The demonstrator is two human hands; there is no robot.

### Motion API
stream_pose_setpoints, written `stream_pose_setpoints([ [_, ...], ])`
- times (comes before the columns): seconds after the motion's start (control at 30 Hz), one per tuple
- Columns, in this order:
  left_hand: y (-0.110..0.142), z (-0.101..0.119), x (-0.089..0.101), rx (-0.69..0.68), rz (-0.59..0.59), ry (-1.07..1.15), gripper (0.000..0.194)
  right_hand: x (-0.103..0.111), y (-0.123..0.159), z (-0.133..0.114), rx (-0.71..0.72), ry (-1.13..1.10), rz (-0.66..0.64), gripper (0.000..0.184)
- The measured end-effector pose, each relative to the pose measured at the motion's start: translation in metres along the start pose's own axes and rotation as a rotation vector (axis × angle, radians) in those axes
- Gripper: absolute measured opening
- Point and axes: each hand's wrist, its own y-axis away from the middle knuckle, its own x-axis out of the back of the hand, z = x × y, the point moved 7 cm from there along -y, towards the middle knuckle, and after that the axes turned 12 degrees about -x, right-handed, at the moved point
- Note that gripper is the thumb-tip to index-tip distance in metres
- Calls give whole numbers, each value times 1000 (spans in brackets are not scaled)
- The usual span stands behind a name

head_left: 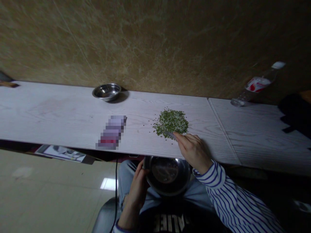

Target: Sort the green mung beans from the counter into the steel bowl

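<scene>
A loose heap of small green bits (171, 123) mixed with pale ones, perhaps beans or grains, lies on the whitish table (138, 106). At its near edge my right hand (193, 150) grips a small flat greyish implement (170, 134); its exact kind is unclear. The implement's tip touches the bits. Below the table's front edge, over my lap, my left hand (139, 183) is closed round the left rim of a wide metal bowl (167, 191). A little of something lies in that bowl, too dark to name.
A smaller metal bowl (107, 92) stands near the wall, left of the heap. A blurred-out rectangular object, likely a phone (113, 132), lies near the front edge. At the far right are a plastic bottle (259, 84) and dark cloth (296, 113). A cable (116, 191) hangs below.
</scene>
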Motion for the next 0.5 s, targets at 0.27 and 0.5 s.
stream_pose_setpoints([
  [0.27,-2,-2,2,-14,11,21,65,1,1,2,7,-41,-6,28],
  [0.5,-1,-1,3,-10,28,7,68,1,8,-4,38,-63,-68,29],
])
